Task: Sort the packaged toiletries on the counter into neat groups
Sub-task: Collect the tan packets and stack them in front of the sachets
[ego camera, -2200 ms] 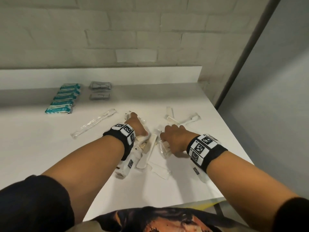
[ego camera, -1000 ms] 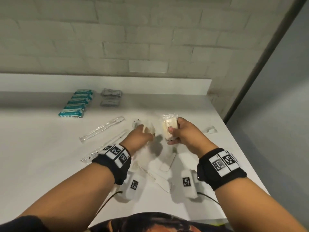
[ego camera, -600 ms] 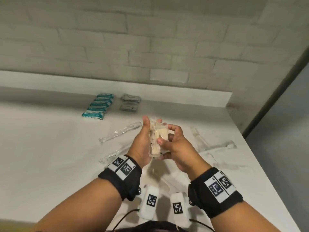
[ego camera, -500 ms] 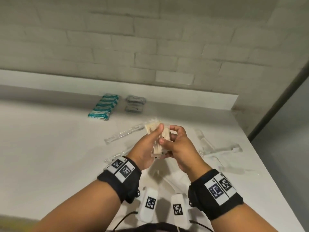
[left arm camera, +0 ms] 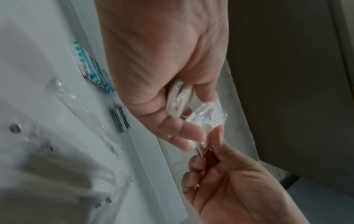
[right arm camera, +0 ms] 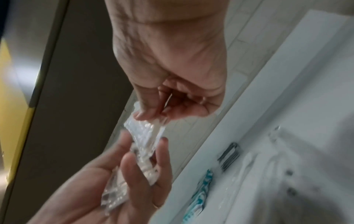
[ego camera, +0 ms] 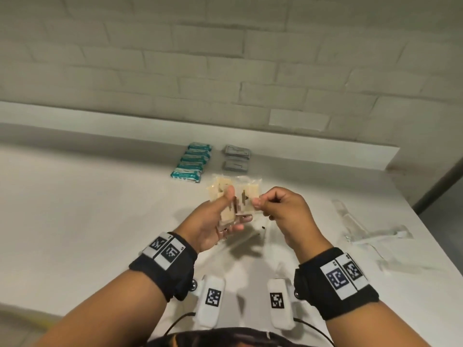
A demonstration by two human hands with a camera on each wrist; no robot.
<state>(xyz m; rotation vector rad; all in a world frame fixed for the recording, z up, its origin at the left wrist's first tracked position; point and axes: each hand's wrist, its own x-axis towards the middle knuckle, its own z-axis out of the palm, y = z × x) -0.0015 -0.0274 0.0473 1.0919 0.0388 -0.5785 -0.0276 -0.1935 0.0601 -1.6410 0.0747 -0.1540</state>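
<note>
Left hand (ego camera: 215,221) grips cream packets (ego camera: 225,196) above counter (ego camera: 100,209); right hand (ego camera: 280,209) pinches one packet's edge; only head view shows teal packs (ego camera: 191,162) behind.

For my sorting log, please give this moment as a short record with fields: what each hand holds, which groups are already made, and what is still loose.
left hand: holds a stack of cream packets above the counter
right hand: pinches the edge of one cream packet
groups made: row of teal packets; beside it, grey packets
still loose: clear wrapped items at right
</note>
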